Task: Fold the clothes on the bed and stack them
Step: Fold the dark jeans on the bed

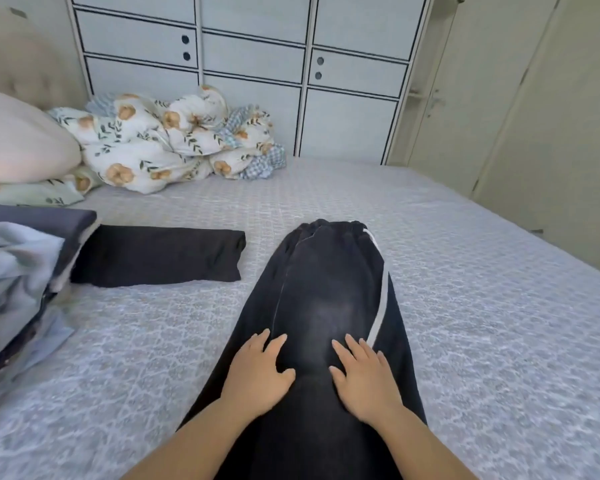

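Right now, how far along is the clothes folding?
Done: one folded black garment lies on the bed. In hand: both hands, left hand and right hand, press flat on dark pants, laid out lengthwise. Left: folding those, the heap at left, then stacking.

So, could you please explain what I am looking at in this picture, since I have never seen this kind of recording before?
There is no machine here: a person wears a camera on the head, so the one picture looks forward and down at their own arms. Both hands, the left hand and the right hand, rest flat with straight fingers on dark trousers with a white side stripe, laid lengthwise on the grey bed. Nothing is gripped. To the left lies a folded black garment, and beyond it, at the left edge, a pile of clothes. At the head of the bed sit a bundled floral quilt and a pillow.
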